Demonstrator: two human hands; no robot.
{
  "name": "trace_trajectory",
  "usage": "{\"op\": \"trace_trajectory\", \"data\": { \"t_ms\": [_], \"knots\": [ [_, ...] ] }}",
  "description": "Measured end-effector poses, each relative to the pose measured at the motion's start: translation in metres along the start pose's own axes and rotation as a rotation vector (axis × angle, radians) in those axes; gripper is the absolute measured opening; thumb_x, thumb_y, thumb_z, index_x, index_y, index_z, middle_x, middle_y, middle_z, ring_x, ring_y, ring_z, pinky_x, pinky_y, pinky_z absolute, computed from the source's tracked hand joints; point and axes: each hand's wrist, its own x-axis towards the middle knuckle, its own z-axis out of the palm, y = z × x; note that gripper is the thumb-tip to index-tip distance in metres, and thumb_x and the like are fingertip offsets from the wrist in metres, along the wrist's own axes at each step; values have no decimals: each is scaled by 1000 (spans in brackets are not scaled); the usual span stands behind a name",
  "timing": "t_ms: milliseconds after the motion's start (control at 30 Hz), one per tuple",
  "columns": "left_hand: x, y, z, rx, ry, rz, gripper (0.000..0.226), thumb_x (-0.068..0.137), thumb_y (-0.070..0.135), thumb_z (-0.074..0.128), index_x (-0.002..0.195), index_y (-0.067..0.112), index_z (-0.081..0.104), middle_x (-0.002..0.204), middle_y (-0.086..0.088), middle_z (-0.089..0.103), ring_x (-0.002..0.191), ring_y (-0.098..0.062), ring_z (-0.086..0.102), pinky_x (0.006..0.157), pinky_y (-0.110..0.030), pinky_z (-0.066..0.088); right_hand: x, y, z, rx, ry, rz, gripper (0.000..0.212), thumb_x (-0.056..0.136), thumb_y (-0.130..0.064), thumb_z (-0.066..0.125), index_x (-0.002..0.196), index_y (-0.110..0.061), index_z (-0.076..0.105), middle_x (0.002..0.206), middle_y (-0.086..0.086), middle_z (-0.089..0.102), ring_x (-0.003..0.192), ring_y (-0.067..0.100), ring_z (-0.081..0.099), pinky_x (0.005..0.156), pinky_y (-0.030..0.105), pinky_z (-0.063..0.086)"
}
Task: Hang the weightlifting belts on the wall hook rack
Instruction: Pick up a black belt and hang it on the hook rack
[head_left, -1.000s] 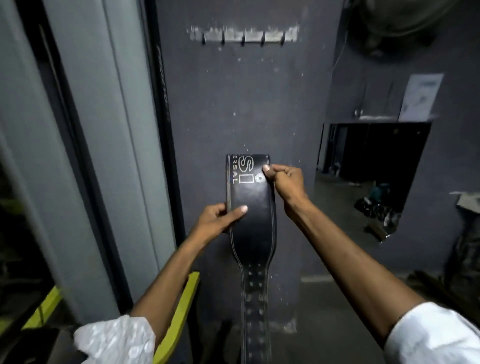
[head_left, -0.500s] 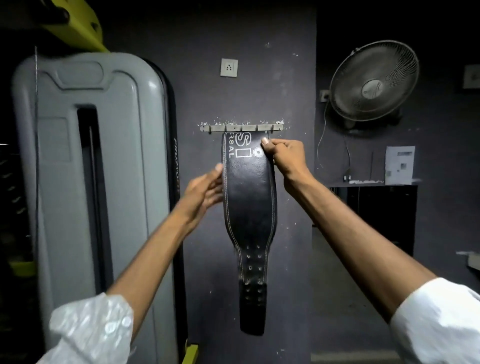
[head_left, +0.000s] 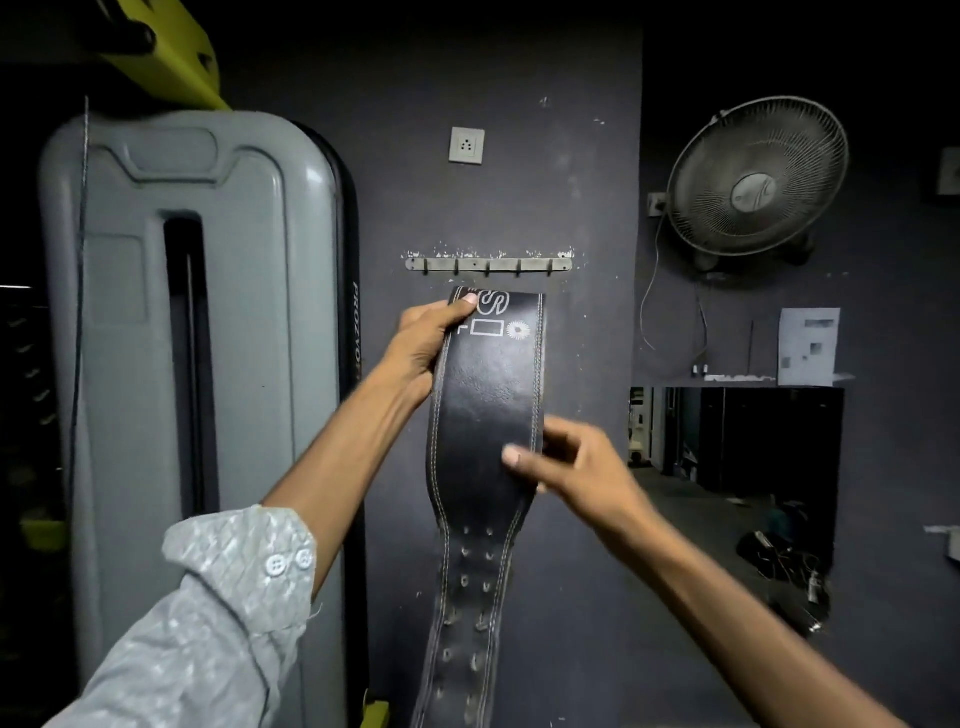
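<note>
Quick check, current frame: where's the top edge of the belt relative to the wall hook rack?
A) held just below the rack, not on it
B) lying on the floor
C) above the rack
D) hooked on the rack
A: the belt has its top edge a little under the hook rack with bare wall between them, held near the top by the left hand, with the right hand at its right edge lower down.

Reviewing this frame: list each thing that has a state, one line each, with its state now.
Black leather weightlifting belt: held upright just below the rack, not on a hook.
Grey metal wall hook rack: mounted on the wall, all visible hooks bare.
Left hand: closed on the belt's top left edge.
Right hand: gripping the belt's right edge at mid-height, blurred.
Wall-mounted fan: blades look still.
</note>
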Motion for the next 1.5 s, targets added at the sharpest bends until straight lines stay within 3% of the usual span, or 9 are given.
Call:
{"op": "trace_trajectory", "data": {
  "t_ms": [200, 367, 667, 800, 1100, 1167, 1200, 1367, 1500],
  "knots": [
    [-5, -1, -4, 130, 10, 117, 31, 88, 10, 70, 114, -6, 67, 109, -21, 71, 86, -24, 71, 96, -41, 55, 19, -2, -8, 93, -50, 98, 45, 81, -43, 80, 107, -7, 74, 110, 10, 74, 104, 31, 70, 91, 41, 50],
    [-26, -4, -14, 247, -41, 207, 20, 89, 7, 68, 107, 3, 72, 99, -11, 77, 87, -19, 72, 87, -32, 58, 95, -46, -21, 357, 79, 295, 66, 75, -71, 70, 106, -12, 68, 94, 20, 61, 79, 35, 57, 73, 31, 47],
    [-38, 12, -33, 290, -111, -35, 36, 90, 46, 60, 98, 11, 66, 64, 5, 66, 53, -7, 60, 56, -19, 50, 116, -36, 5, 551, 132, 191, 42, 84, -16, 73, 117, 8, 68, 117, 26, 72, 106, 37, 70, 100, 53, 54],
    [-26, 20, -22, 285, -46, -61, 52, 80, 55, 69, 112, 14, 69, 107, -19, 68, 98, -30, 63, 103, -46, 47, 93, -38, 6, 343, 121, -15, 12, 95, -8, 64, 99, -3, 73, 96, 15, 77, 89, 31, 72, 88, 43, 59],
    [-22, 11, 1, 257, -81, 136, 17, 88, 12, 68, 104, 7, 66, 86, -5, 73, 75, -18, 69, 69, -27, 58, 88, -53, -30, 204, 88, 126, 44, 83, -61, 67, 90, -18, 63, 72, 3, 55, 60, 18, 48, 55, 26, 38],
    [-28, 6, 8, 266, -150, 190, 31, 86, 11, 69, 115, 5, 62, 92, -6, 73, 79, -18, 71, 70, -27, 58, 100, -58, -35, 279, 78, 160, 65, 75, -68, 72, 102, -9, 69, 94, 20, 68, 81, 20, 43, 79, 36, 54],
    [-29, 4, 9, 281, -185, 203, 37, 83, 13, 70, 118, 4, 61, 96, -8, 73, 84, -20, 72, 74, -30, 59, 107, -60, -38, 330, 96, 160, 73, 73, -64, 76, 114, -3, 70, 115, 27, 69, 131, 41, 50, 96, 49, 54],
    [-30, -9, 13, 422, -240, 121, 46, 76, 26, 77, 118, 10, 65, 113, -14, 73, 103, -29, 70, 90, -39, 56, 117, -59, -53, 407, 115, 107, 7, 86, -13, 72, 84, -7, 70, 87, 10, 72, 87, 27, 70, 86, 35, 55],
    [-14, -3, 26, 388, -103, 3, 57, 76, 49, 78, 108, 3, 68, 96, -10, 66, 89, -24, 61, 85, -27, 45, 101, -43, -50, 343, 95, 21, 11, 90, -9, 68, 98, -1, 66, 89, 15, 66, 85, 26, 61, 81, 39, 47]
  ]
}}
